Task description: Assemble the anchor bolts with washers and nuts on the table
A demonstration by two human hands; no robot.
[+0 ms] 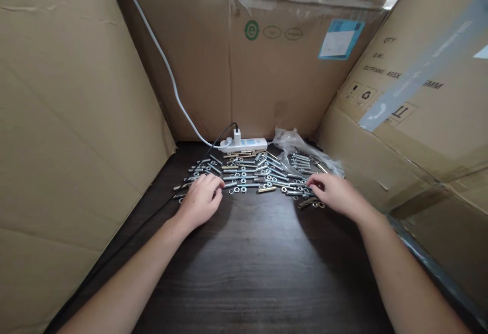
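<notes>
Several rows of metal bolts, sleeves, nuts and washers (244, 177) lie on the dark wooden table (263, 263). Over the left end of these rows is my left hand (202, 196), its fingers bent down among the parts; whether it grips one is hidden. My right hand (331, 190) is at the right end, thumb and fingertips curled close together by the bolts, and what lies between them is too small to name. A brass-coloured sleeve (266, 189) lies at the front of the rows, between my hands. Near my right hand are a darker bolt (306, 203) and loose washers.
Behind the parts stands a white power strip (249, 144) with a white plug-in charger (237, 136). A white cable (163, 57) and a black cable (147, 220) run leftward. Crumpled clear plastic (293, 143) lies back right. Cardboard walls (190, 69) enclose the back and sides.
</notes>
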